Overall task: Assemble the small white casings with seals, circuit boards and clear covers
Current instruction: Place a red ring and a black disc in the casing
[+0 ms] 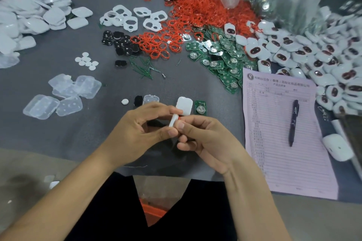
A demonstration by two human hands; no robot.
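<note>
Both hands meet low over the near middle of the bench [58,133]. The left hand [137,133] and right hand [203,139] each have curled fingers closed on one white casing [174,120], held edge-on between them, a sliver of red seal [180,118] showing at its top — the grip is tight on both sides, thumbs pressed together over the part.

Just beyond the fingertips lie five loose pieces in a row: one white disc [124,101], one black pad [138,100], one clear cover [150,99], one white shell [184,106], one green circuit board [200,107]. The shell sits touching the held casing's far end in this view; the board lies just beside it.

To the left, about five clear lids [64,96] overlap; farther off, roughly seven white discs [86,61]. The heaps of red rings [195,15], green boards [225,58] and finished white units [313,55] are too many to count.

Open grey surface lies left of the hands; to the right a pink form [284,143] with one pen [293,122] overhangs the bench's near edge.
</note>
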